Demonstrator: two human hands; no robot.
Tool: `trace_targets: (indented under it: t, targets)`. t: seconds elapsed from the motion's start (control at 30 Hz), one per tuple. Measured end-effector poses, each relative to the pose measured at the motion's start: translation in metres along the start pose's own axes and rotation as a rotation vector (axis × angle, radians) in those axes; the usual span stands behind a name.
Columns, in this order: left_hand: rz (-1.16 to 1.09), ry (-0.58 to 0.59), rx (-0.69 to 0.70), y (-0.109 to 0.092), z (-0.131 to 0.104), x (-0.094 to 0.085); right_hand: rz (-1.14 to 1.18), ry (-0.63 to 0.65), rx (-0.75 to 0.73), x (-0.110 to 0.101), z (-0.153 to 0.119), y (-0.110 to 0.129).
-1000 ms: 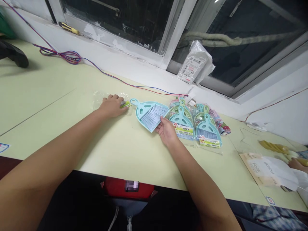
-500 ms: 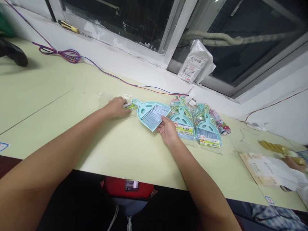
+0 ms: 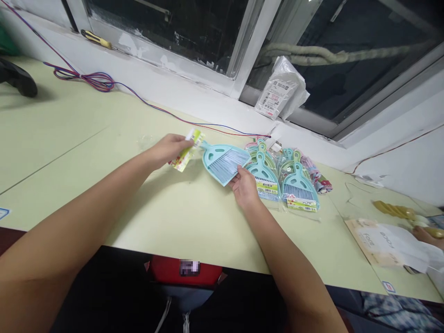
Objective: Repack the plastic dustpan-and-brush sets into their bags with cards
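Note:
Between my hands is a light blue dustpan (image 3: 211, 162) with a bristled brush (image 3: 228, 165) nested in it, its handle pointing left. My right hand (image 3: 243, 186) grips its wide bristle end, thumb on top. The fingers of my left hand (image 3: 176, 147) are closed on a clear plastic bag with a yellow-green label (image 3: 188, 150), beside the dustpan's handle. Whether the bag still touches the handle is hard to tell. Right of my right hand lie several bagged dustpan sets (image 3: 261, 169), blue, green and pink; another group (image 3: 299, 185) lies beside them.
Red and blue wire (image 3: 100, 82) runs along the wall. A screwdriver (image 3: 97, 40) and a white plastic package (image 3: 277, 95) rest on the window ledge. Black object (image 3: 17, 78) at far left. Right: paper packaging (image 3: 378, 243), yellow item (image 3: 393, 209), another person's hand (image 3: 426, 237).
My left hand has risen slightly and moved right, and the bag's label has tilted up into view. The dustpan has shifted slightly right and up in my right hand.

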State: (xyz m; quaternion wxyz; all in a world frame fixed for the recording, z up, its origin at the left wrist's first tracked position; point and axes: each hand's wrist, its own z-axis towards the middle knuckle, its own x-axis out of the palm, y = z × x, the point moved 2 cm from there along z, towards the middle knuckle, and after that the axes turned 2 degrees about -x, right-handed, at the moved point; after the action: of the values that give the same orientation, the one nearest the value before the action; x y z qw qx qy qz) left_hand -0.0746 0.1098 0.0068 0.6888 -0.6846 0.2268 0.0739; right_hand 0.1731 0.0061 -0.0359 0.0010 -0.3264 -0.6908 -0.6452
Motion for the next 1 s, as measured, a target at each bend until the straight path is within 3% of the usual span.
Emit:
trace_targets:
  t: [0.03, 0.1, 0.23, 0.3, 0.37, 0.47, 0.53, 0.6, 0.67, 0.73, 1.0]
  targets:
    - [0.024, 0.156, 0.01, -0.004, -0.008, 0.011, 0.02, -0.035, -0.045, -0.002, 0.002, 0.004]
    - [0.086, 0.325, 0.04, -0.009, -0.023, 0.033, 0.059, -0.084, -0.144, -0.008, 0.007, 0.013]
    - [0.085, 0.395, 0.128, -0.005, -0.037, 0.071, 0.089, -0.125, -0.261, -0.018, 0.012, 0.029]
    - [0.027, 0.365, 0.147, -0.003, -0.035, 0.075, 0.087, -0.123, -0.277, -0.019, 0.013, 0.033]
    - [0.103, 0.241, 0.228, -0.003, -0.029, 0.062, 0.095, -0.103, -0.273, -0.019, 0.012, 0.034]
    - [0.508, 0.006, 0.353, -0.003, -0.016, 0.023, 0.13, -0.082, -0.202, -0.013, 0.008, 0.029]
    - [0.754, -0.055, 0.245, 0.006, -0.005, -0.003, 0.145, -0.062, -0.117, -0.007, 0.004, 0.022]
    - [0.874, 0.001, 0.084, 0.018, 0.005, -0.019, 0.139, -0.013, -0.035, 0.001, -0.002, 0.012]
    - [0.894, 0.068, 0.02, 0.029, 0.012, -0.023, 0.111, 0.049, 0.024, 0.009, -0.011, 0.004]
    - [0.879, 0.096, 0.042, 0.036, 0.016, -0.02, 0.073, 0.099, 0.061, 0.015, -0.02, -0.004]
    - [0.848, -0.007, 0.253, 0.037, 0.019, -0.006, 0.017, 0.14, 0.091, 0.019, -0.024, -0.014]
